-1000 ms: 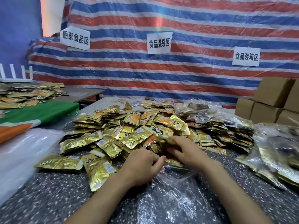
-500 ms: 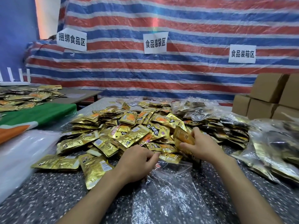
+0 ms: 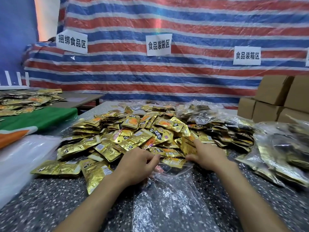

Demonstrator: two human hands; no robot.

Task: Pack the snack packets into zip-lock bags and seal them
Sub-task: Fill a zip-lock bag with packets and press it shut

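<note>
A clear zip-lock bag (image 3: 168, 198) lies flat on the speckled table (image 3: 50, 198) in front of me, mouth toward the pile. My left hand (image 3: 138, 164) pinches the bag's left rim at the mouth, fingers curled. My right hand (image 3: 206, 156) grips a small stack of gold snack packets (image 3: 188, 147) just above the mouth's right side. One gold packet (image 3: 173, 162) lies at the opening; whether it is inside I cannot tell. Behind both hands spreads a big heap of loose gold packets (image 3: 133, 136).
Filled clear bags of packets (image 3: 275, 153) lie at the right, with brown cardboard boxes (image 3: 270, 97) behind them. A stack of white plastic (image 3: 21, 158) and a green and orange cloth (image 3: 33, 119) sit at the left. A striped tarp wall (image 3: 167, 77) closes the back.
My right hand picked a stack of packets out of the heap, lifted it, then brought it down to the bag's mouth. My left hand stayed at the rim.
</note>
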